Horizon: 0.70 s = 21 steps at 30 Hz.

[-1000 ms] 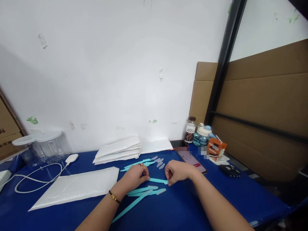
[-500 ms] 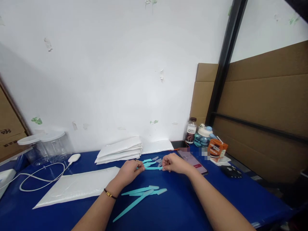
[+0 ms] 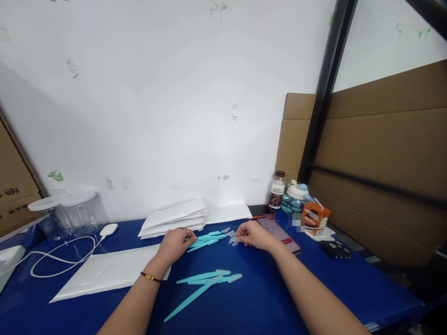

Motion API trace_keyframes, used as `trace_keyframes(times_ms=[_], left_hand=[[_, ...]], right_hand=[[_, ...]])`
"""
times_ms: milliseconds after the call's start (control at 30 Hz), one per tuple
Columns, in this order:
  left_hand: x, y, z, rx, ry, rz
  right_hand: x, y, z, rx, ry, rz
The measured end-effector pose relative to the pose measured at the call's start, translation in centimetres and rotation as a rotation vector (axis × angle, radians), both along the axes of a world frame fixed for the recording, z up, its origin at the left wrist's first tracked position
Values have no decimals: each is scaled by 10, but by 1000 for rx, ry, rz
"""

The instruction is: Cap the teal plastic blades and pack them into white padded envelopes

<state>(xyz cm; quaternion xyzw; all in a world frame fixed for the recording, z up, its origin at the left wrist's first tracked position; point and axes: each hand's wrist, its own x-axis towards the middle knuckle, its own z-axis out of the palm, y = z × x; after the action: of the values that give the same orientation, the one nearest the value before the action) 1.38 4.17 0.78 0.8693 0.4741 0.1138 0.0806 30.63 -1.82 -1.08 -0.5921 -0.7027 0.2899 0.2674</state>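
My left hand (image 3: 174, 244) rests on the blue table (image 3: 265, 298) with its fingers on the near end of a small bundle of turquoise plastic sticks (image 3: 207, 239). To the right, my right hand (image 3: 252, 234) pinches at a few small clear caps (image 3: 232, 239) lying by the bundle's far end. Closer to me, three capped turquoise sticks (image 3: 206, 281) lie loose on the table, one long one slanting toward the front edge.
A white padded mailer (image 3: 108, 272) lies flat at left, a stack of mailers (image 3: 172, 217) behind it. A white cable with a mouse-like end (image 3: 108, 229) and clear jars (image 3: 75, 211) sit far left. A phone (image 3: 281, 232), bottles (image 3: 277, 188) and an orange carton (image 3: 314, 217) stand right.
Both hands lifted one turquoise stick from the near pile, carried it away from me, and set it with the far bundle. My left hand has slid left; my right now reaches the clear caps.
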Motion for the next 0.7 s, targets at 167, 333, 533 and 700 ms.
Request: trace_keyframes(times_ms=[167, 333, 533, 700], left_hand=[[5, -5, 0, 26, -82, 34], [9, -18, 1, -156, -128, -126], [11, -30, -5, -387, -70, -306], [13, -30, -5, -328, -58, -266]], right_hand=[[-23, -11, 4, 188, -89, 165], [-51, -22, -1, 115, -221, 344], [-60, -24, 1, 137, -252, 312], [-58, -26, 3, 67, -225, 360]])
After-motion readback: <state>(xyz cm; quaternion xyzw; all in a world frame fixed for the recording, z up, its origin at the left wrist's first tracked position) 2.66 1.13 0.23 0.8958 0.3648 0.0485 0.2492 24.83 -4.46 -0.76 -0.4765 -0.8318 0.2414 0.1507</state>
